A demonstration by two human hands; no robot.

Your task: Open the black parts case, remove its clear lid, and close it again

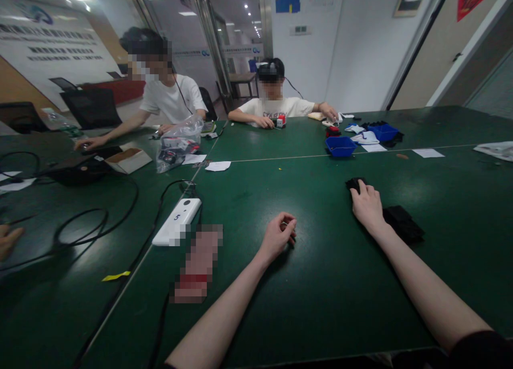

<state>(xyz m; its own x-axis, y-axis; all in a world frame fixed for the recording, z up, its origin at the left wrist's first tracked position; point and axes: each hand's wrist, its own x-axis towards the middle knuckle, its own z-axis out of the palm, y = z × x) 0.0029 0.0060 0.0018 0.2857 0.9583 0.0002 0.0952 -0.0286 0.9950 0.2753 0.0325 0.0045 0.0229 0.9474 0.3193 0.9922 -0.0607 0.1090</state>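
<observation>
My right hand (366,204) reaches forward over the green table, its fingers closed on a small black item (352,183) that looks like folded fabric. Most of that item is covered by the fingers. Just right of my right wrist lies a larger black folded bundle (403,224), partly behind my forearm. Near the middle of the table, my left hand (279,234) rests on its side with fingers curled in toward the thumb. Something dark shows by those fingertips, too small to make out.
A white power bank (176,222) with a cable and a blurred reddish flat object (199,262) lie to the left. Across the table are blue trays (340,146), white and black cloths, and two people working. A plastic bag (180,144) and an open box (128,159) sit at far left.
</observation>
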